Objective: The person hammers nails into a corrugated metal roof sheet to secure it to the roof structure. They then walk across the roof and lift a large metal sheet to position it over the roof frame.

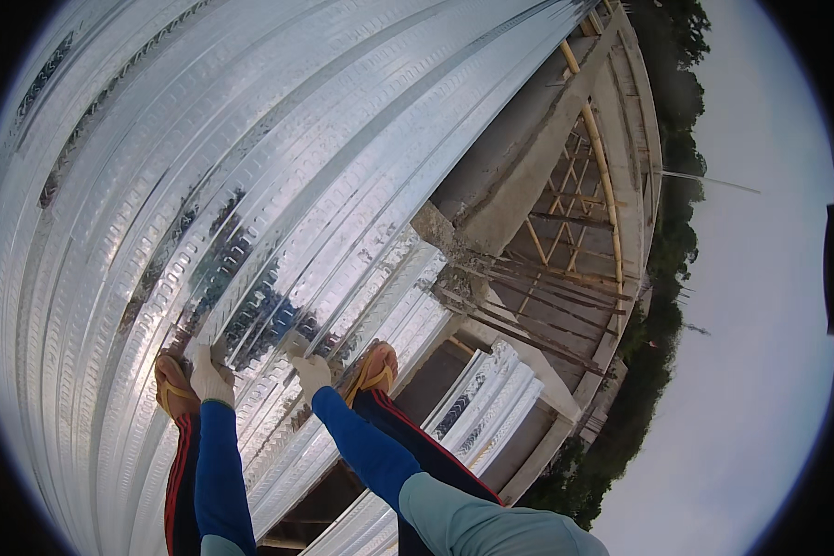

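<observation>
Shiny ribbed metal decking sheets (361, 139) spread under and ahead of me. My left hand (211, 374), in a whitish glove, is closed on a raised rib of one sheet, beside my left foot. A short way to the right, my right hand (309, 371), gloved too, is closed on the same sheet near another rib. The fingertips of both hands are partly hidden against the bright metal. Blue sleeves cover both forearms. My sandaled left foot (173, 389) and right foot (374, 369) stand on the decking, just outside my hands.
Right of the decking runs a concrete beam (519, 181), with a drop beyond its edge. Bamboo poles (602, 176) and timber props stand below. More ribbed sheets (486, 398) lie at lower right, beside gaps between concrete beams. Trees (663, 306) line the far side.
</observation>
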The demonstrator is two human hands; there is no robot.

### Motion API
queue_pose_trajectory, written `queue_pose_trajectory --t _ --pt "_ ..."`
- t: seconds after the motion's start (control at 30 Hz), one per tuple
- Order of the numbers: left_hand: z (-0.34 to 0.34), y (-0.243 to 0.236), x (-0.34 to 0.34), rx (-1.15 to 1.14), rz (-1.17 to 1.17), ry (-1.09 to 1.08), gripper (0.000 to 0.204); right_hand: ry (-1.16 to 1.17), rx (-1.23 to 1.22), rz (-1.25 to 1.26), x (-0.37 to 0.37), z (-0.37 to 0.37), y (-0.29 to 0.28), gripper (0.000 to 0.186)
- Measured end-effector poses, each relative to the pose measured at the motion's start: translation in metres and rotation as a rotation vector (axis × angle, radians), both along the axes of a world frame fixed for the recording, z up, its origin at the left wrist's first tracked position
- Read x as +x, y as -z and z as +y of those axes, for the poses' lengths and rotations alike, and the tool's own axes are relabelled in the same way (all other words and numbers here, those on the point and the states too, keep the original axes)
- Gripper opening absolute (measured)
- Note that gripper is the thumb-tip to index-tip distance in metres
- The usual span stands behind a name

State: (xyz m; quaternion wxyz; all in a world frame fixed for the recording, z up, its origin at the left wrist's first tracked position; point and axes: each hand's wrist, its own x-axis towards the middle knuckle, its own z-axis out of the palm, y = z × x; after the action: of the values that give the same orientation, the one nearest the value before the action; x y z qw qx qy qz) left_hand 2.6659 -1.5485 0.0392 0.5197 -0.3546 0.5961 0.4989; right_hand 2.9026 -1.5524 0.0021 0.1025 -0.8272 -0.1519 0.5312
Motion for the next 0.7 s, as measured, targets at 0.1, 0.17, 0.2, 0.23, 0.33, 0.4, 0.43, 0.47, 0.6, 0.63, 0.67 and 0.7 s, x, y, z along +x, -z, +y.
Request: queue_pose_trajectory --t 0.1,0.17,0.2,0.23,0.33,0.4,0.43,0.47,0.6,0.63,0.67,0.7 --pt "-0.002 0.000 0.014 0.017 0.045 0.022 0.028 0.023 -0.033 0.059 0.001 0.017 -0.011 0.034" --pt "-0.002 0.004 0.018 -0.036 0.093 0.006 0.028 0.050 -0.064 0.115 0.002 0.022 -0.014 0.032" --pt "-0.004 0.007 0.021 -0.067 0.117 -0.001 0.028 0.045 -0.091 0.136 0.004 0.025 -0.013 0.032" --pt "-0.001 0.006 0.023 -0.077 0.134 0.011 0.028 0.049 -0.121 0.153 0.004 0.025 -0.014 0.031" --pt "0.004 0.005 0.023 -0.065 0.165 0.062 0.030 0.149 -0.092 0.105 0.001 0.032 -0.017 0.044" --pt "0.002 0.008 0.023 -0.044 0.207 0.114 0.031 0.089 -0.171 0.134 -0.003 0.041 -0.029 0.050" --pt "0.000 0.009 0.023 -0.046 0.221 0.131 0.031 0.123 -0.166 0.131 -0.006 0.038 -0.030 0.049" --pt "-0.001 0.009 0.023 -0.048 0.236 0.149 0.031 0.158 -0.160 0.130 -0.012 0.036 -0.029 0.049" --pt "0.001 0.008 0.027 -0.107 0.261 0.159 0.033 0.100 -0.232 0.172 -0.010 0.041 -0.043 0.049" --pt "-0.001 0.007 0.025 -0.098 0.249 0.168 0.032 0.066 -0.261 0.185 -0.008 0.043 -0.044 0.050" --pt "0.004 0.002 0.027 -0.076 0.227 0.189 0.031 -0.112 -0.159 0.084 0.001 0.036 -0.039 0.050" --pt "0.013 -0.007 0.029 -0.043 0.203 0.218 0.031 -0.279 -0.050 -0.024 0.017 0.022 -0.028 0.051"
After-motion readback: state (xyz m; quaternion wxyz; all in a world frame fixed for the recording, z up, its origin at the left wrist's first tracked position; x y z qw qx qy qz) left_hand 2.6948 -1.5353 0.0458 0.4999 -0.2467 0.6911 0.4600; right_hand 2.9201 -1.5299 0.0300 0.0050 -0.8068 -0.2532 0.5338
